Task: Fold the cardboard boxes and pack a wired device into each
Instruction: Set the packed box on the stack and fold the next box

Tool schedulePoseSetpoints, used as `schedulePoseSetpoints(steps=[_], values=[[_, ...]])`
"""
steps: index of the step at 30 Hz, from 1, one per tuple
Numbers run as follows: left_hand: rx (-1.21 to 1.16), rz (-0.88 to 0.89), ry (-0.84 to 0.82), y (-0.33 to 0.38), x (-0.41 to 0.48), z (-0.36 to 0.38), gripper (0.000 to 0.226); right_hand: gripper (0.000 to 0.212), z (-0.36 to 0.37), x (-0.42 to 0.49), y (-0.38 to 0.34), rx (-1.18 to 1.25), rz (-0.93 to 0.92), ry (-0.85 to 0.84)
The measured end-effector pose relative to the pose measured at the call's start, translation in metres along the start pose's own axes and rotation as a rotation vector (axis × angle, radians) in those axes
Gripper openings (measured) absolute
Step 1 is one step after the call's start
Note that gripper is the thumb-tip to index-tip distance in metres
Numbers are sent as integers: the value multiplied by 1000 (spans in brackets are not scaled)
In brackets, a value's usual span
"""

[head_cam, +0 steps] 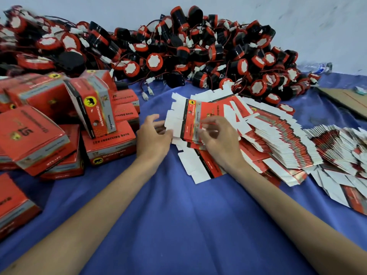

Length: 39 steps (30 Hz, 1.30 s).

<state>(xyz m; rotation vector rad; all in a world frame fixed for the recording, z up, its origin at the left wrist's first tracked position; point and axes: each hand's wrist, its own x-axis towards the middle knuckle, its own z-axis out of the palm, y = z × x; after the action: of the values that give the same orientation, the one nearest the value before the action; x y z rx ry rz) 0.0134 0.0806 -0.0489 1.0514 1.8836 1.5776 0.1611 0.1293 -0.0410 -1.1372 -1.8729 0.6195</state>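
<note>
Blue cloth (178,215) covers the work surface, and the packing looks partly done.

Behind, a big heap of wired devices (178,52) lies unpacked. At the left, many closed boxes (39,135) are piled, so a good part seems finished, but long rows of flat boxes (282,143) at the right are not yet folded. Between them, a small bundle (193,120) of flat boxes is tilted up off the cloth. Both forearms reach forward. The left hand (153,137) holds the bundle's white flaps, with the index finger raised free. The right hand (216,139) has curled fingers pinching the top sheet, probably to separate one.
</note>
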Motion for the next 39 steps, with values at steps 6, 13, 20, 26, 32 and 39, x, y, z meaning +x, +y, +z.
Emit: schedulePoseSetpoints(steps=[6, 13, 20, 26, 32, 39], values=[[236, 298, 90, 2, -8, -5, 32, 19, 11, 3, -4, -99, -118, -93], [-127, 169, 101, 4, -7, -7, 29, 22, 21, 8, -19, -55, -77, -86], [-684, -152, -432, 7, -1, -21, 29, 74, 14, -4, -27, -66, -29, -111], [-726, -185, -463, 12, -2, -20, 32, 89, 17, -9, -27, -168, -206, -320], [-633, -204, -350, 13, -2, -19, 24, 54, 9, -8, -19, -139, -489, -248], [-411, 21, -453, 8, -8, -21, 32, 112, -29, 10, -34, -824, -567, -286]])
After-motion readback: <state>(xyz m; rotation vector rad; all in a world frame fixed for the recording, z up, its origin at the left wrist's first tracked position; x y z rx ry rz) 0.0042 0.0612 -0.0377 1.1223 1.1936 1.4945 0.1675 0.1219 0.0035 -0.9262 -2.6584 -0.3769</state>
